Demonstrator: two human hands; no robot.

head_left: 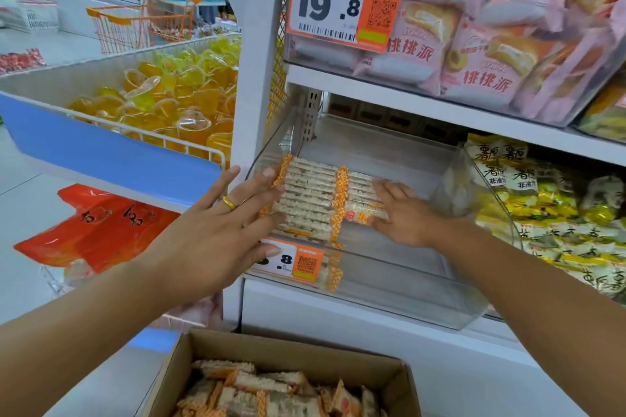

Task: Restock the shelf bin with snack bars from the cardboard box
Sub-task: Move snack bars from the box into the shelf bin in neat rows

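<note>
fingers of both hands lie straight against snack bars in the clear bin; price tag partly hidden.

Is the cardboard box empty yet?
No. The cardboard box at the bottom of the view holds a jumbled pile of snack bars in orange-and-white wrappers.

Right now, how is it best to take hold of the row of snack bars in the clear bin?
Probably by its two short ends, squeezing from left and right. The row of snack bars lies flat, packed side by side; the left hand and the right hand already flank it.
</note>
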